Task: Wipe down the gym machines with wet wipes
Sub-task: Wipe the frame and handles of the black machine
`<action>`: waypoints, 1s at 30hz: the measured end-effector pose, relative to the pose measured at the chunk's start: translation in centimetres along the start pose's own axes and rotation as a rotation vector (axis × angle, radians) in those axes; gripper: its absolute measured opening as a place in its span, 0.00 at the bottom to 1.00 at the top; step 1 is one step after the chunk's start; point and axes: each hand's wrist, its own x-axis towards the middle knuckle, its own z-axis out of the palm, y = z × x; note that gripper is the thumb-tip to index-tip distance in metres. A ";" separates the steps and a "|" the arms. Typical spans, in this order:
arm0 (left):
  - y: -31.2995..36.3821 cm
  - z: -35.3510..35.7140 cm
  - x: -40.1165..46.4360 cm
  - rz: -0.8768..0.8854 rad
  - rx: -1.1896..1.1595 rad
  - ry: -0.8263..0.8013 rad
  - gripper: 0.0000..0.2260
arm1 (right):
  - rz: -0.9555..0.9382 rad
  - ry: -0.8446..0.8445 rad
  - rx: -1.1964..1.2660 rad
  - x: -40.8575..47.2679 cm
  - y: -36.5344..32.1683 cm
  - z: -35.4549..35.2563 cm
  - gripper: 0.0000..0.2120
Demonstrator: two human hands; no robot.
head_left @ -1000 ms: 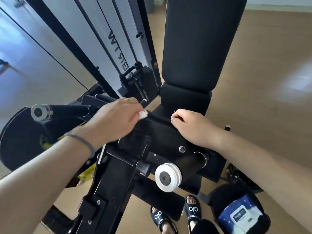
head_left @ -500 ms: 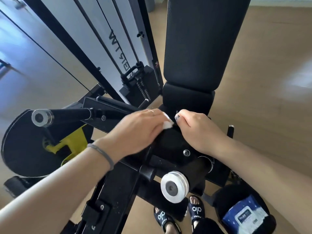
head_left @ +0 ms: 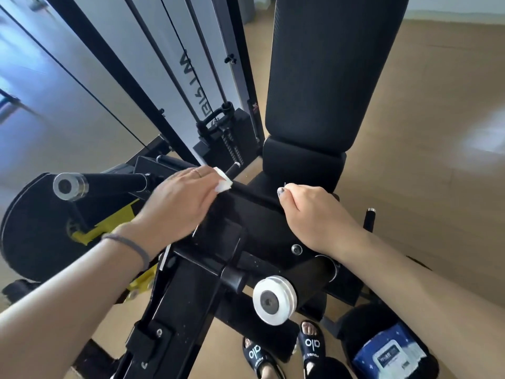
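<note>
Left hand (head_left: 177,203) now farther left, fingers pinching folded white wipe (head_left: 222,183); right hand (head_left: 314,214) curled.

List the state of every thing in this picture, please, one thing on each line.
Left hand: holds a white wet wipe against the black seat pad.
Right hand: fingers curled, gripping the pad's far edge.
Wipe pack: lies on a black stool, flap shut.
Back pad: upright.

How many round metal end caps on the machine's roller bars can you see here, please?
2. One silver end cap sits at the left, beyond the left forearm; one white-rimmed end cap sits low in the middle, below the right hand. Others may be hidden behind the frame.
</note>
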 end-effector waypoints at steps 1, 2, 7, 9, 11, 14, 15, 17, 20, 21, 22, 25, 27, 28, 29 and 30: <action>1.6 0.4 -0.2 0.030 -0.065 0.001 0.13 | -0.008 0.009 -0.016 0.0 0.0 0.1 0.21; 3.7 0.8 -0.3 0.085 -0.123 -0.020 0.13 | -0.014 0.016 -0.024 0.0 0.0 0.1 0.21; 3.4 0.4 -0.7 0.043 -0.027 0.021 0.11 | 0.003 0.010 -0.006 0.0 -0.1 0.0 0.21; 1.9 -0.3 -1.4 -0.127 0.013 0.095 0.11 | -0.001 0.014 -0.024 0.0 -0.2 -0.1 0.21; 3.1 -0.2 -2.1 -0.154 -0.016 0.130 0.09 | -0.024 0.002 -0.081 -0.1 -0.7 -0.4 0.21; 5.8 0.6 -3.7 -0.111 -0.104 0.070 0.09 | 0.059 -0.061 -0.013 0.2 -0.9 -1.0 0.21; 5.6 0.6 -4.5 -0.135 -0.119 0.067 0.09 | 0.096 -0.068 0.046 0.2 -1.2 -1.2 0.22; 4.2 0.3 -5.9 -0.214 -0.107 0.054 0.10 | 0.127 -0.021 0.231 0.2 -1.9 -1.5 0.22; 2.1 -0.1 -8.2 -0.224 -0.080 0.004 0.11 | 0.125 0.021 0.503 -0.8 -4.5 -2.8 0.18; 2.0 -0.1 -8.8 -0.203 -0.096 0.009 0.11 | 0.102 0.012 0.538 -1.4 -5.7 -3.4 0.18; 2.2 -0.1 -9.4 -0.194 -0.107 0.023 0.11 | 0.072 0.005 0.572 -2.2 -6.7 -4.0 0.19; 2.8 0.0 -10.8 -0.162 -0.067 0.126 0.11 | -0.017 0.035 0.615 -5.3 -9.6 -4.7 0.20; 3.8 0.2 -11.6 -0.054 -0.029 0.195 0.10 | -0.095 0.099 0.562 -7.7 -10.8 -4.1 0.20; 4.3 0.6 -12.1 0.020 -0.025 0.211 0.09 | -0.131 0.124 0.507 -9.0 -11.5 -3.6 0.20; 4.7 1.2 -12.7 0.100 -0.011 0.204 0.08 | -0.155 0.158 0.421 -10.2 -12.2 -3.0 0.20; 4.8 2.0 -13.4 0.165 0.014 0.188 0.08 | -0.174 0.208 0.312 -11.2 -12.6 -2.4 0.21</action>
